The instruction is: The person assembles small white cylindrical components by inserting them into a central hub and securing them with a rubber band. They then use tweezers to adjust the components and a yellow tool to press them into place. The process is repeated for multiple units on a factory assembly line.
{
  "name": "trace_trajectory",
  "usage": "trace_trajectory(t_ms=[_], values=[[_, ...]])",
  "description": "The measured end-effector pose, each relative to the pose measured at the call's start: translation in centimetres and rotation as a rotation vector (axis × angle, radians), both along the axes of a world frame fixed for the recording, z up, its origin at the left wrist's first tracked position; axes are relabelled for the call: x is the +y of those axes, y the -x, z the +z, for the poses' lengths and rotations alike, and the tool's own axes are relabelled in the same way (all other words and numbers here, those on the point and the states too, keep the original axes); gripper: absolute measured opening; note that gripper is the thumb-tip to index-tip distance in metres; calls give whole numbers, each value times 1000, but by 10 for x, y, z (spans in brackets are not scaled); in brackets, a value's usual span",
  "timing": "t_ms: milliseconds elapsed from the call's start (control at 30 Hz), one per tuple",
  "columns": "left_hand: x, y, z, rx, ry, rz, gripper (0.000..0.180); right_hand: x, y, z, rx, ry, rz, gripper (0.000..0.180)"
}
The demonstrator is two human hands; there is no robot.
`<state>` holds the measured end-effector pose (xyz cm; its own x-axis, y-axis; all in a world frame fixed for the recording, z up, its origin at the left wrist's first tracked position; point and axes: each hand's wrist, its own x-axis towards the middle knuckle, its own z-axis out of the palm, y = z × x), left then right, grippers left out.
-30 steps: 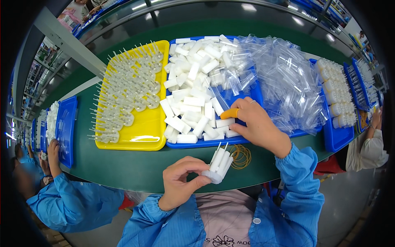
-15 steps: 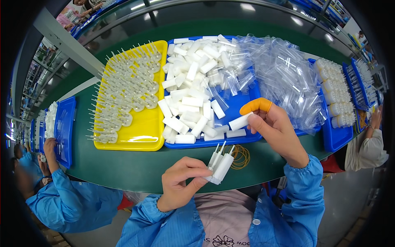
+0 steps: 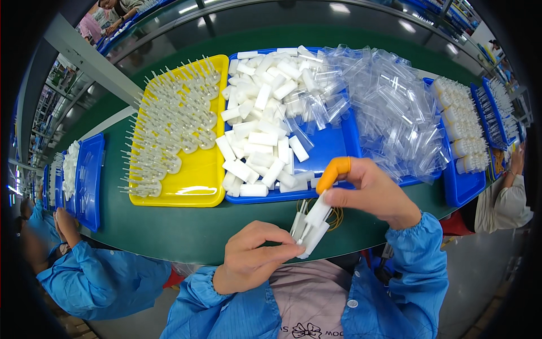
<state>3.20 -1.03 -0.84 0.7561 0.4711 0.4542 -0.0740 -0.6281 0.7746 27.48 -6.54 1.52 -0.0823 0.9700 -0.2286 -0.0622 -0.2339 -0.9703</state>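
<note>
— What are the hands doing over the green bench point(image 3: 169, 231)?

— The left hand point(image 3: 254, 257) is curling shut around a small bundle of white tubes point(image 3: 307, 234), just above the bench edge. The right hand point(image 3: 370, 189), wearing an orange finger cot point(image 3: 333, 172), is pinching one white tube point(image 3: 318, 212) against that bundle, just in front of the blue tray point(image 3: 333, 147).

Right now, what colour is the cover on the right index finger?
Orange finger cot on the right hand, clearest in the head view.

White plastic caps point(image 3: 309, 229), tilted, btwn hands
</note>
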Motion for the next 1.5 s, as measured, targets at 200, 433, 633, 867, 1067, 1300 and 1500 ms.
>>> trace_trajectory(t_ms=[200,433,633,867,1067,1300,1500], values=[[-19,3,-12,-92,33,207,34,-15,28,10,-160,-96,24,17],[-13,-6,-19,-152,390,269,26,-16,29,8,-230,-189,-33,18],[-6,1,-25,-122,415,193,19,-9,19,8,-380,-295,-75,27],[-4,0,-25,-62,321,294,17,-8,4,-20,-1245,-445,-48,28],[-4,0,-20,-29,230,293,17,-7,2,-9,-928,-300,-105,22],[-10,1,-14,-41,109,217,27,-10,-8,-9,-140,-199,-273,21],[-11,2,-13,-57,39,181,34,-10,-1,-3,-73,-105,-222,19]])
